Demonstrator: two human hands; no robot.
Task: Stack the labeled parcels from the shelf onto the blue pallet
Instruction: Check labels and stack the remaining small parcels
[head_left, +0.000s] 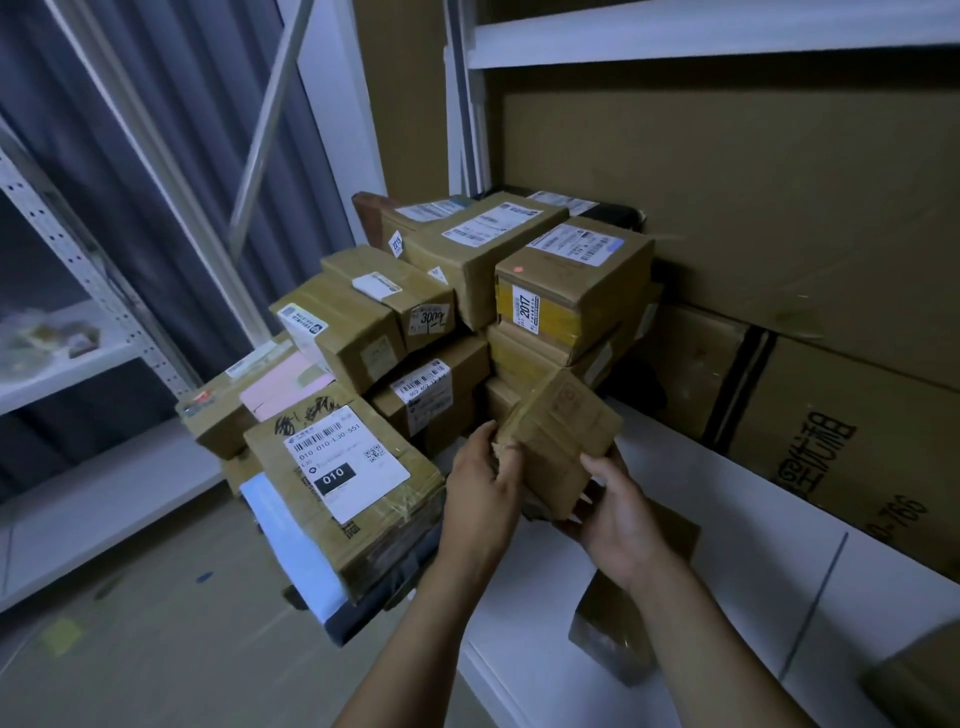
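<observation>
A small taped cardboard parcel (558, 439) is tilted in the air above the white shelf (727, 525). My left hand (480, 491) grips its left end, and my right hand (618, 512) holds its lower right side from beneath. To the left rises a pile of several labeled parcels, among them one marked 010 (340, 480), one marked 2017 (571, 283) and one marked 3000 (395, 293). No blue pallet shows under the pile.
Large flat cartons (810, 218) lean against the shelf's back. A brown packet (613, 631) lies on the shelf near its front edge. A white rack (78, 291) stands at the left before grey curtains. Bare floor (156, 649) lies below.
</observation>
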